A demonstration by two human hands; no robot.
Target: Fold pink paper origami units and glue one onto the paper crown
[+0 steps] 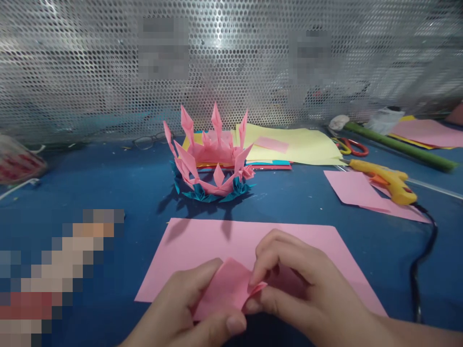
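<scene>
Between my two hands is a small piece of folded pink paper (226, 289). My left hand (184, 299) is closed on its left side, the thumb lying along the lower edge. At its right corner, the thumb and fingers of my right hand (300, 284) pinch a small folded flap. Under both hands lies a large pink sheet (217, 236), partly covered by them. Beyond it stands a pink paper crown (213, 185) with tall pointed tips and blue paper leaves around its base.
A yellow glue gun (387, 178) rests on pink paper pieces (354, 188) at right, its black cord (425, 270) trailing forward. Behind are pale yellow sheets (304, 142), red-handled scissors (358, 147) and a green stick (401, 147). A perforated metal screen (235, 72) closes the back.
</scene>
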